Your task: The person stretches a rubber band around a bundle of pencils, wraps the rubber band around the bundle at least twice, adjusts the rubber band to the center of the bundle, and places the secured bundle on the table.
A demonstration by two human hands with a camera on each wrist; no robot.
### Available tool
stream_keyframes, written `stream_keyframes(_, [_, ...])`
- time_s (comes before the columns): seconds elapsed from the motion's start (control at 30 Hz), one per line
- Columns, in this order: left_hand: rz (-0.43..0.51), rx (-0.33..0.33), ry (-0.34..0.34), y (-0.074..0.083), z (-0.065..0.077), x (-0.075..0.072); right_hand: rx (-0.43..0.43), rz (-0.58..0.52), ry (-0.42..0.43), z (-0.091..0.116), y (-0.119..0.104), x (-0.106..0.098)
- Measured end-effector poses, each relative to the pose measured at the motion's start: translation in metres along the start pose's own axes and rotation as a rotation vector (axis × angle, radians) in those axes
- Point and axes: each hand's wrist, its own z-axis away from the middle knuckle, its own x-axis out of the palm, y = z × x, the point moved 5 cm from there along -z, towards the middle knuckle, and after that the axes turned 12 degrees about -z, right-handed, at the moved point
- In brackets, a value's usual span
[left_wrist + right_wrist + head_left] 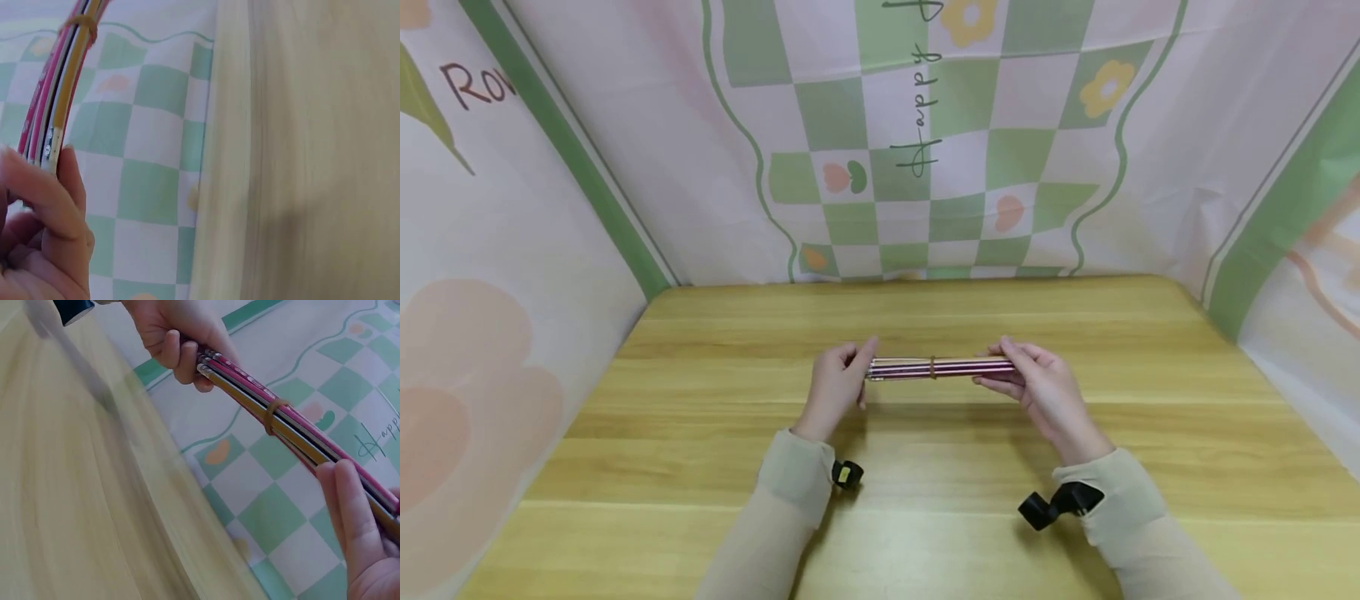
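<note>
A bundle of pencils (898, 369) in dark red, pink and yellow is held level above the table, bound near its middle by a brown rubber band (932, 367). My left hand (837, 387) pinches the left end, by the silvery tips. At the opposite end, my right hand (1051, 398) grips the pencils between thumb and fingers, hiding their ends. The left wrist view shows the fingers of the left hand (53, 225) curled at the metal-tipped ends. In the right wrist view, two fingers of the right hand (359, 525) lie along the bundle (300, 428).
Beneath the hands lies a wood-grain table (925, 517). A patterned cloth (902, 221) with green and white checks hangs behind its far edge, and more printed cloth (497, 250) stands along the sides. Small black devices (1037, 510) are strapped to both wrists.
</note>
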Motion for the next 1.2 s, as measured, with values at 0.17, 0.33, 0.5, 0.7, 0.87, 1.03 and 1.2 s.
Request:
stream_keyframes(0.17, [0.035,-0.011,-0.01,0.003,0.002,0.007,-0.007,0.095,-0.005,0.002,0.004,0.006])
stream_keyframes(0.33, [0.081,-0.022,-0.001,0.008,0.003,0.013,-0.044,0.252,0.007,0.003,0.006,0.011])
stream_keyframes(0.5, [0.034,-0.016,0.007,0.008,0.003,0.016,-0.074,0.381,0.032,0.004,0.007,0.014])
stream_keyframes(0.7, [-0.092,0.028,0.038,0.009,0.002,0.016,-0.089,0.441,0.036,0.005,0.01,0.016])
stream_keyframes(0.87, [-0.165,0.065,0.04,0.015,0.005,0.011,-0.096,0.473,0.029,0.005,0.011,0.016])
stream_keyframes(1.03, [-0.21,0.144,0.022,0.021,0.007,0.009,-0.12,0.601,0.048,0.006,0.007,0.016])
stream_keyframes(1.2, [-0.265,0.156,0.037,0.022,0.008,0.008,-0.126,0.738,0.069,0.007,0.005,0.016])
